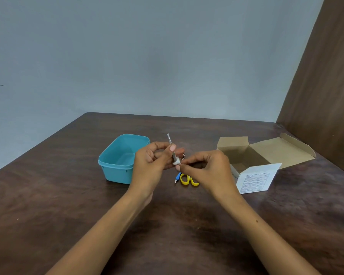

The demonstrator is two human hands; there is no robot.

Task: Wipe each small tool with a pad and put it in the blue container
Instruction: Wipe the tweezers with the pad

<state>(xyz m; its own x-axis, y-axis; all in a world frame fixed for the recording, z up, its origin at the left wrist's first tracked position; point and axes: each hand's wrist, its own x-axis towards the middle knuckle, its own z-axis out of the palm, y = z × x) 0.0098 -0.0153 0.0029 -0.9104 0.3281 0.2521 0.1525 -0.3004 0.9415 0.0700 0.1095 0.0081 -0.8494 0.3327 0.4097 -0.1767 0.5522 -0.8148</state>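
My left hand point(154, 161) pinches a thin silver metal tool point(171, 144) upright above the middle of the table. A small white pad point(176, 161) is wrapped around the tool's lower end, pinched by the fingers of my right hand point(206, 167). The blue container point(120, 158) stands open just left of my left hand, and it looks empty. Below my hands, yellow-handled scissors point(188, 180) and a small blue-and-white tool point(177, 177) lie on the table, partly hidden by my right hand.
An open cardboard box point(252, 169) with a printed white side stands to the right of my right hand, its flaps spread. The dark wooden table point(68, 205) meets a grey wall at the back and a brown panel point(326, 96) at the right.
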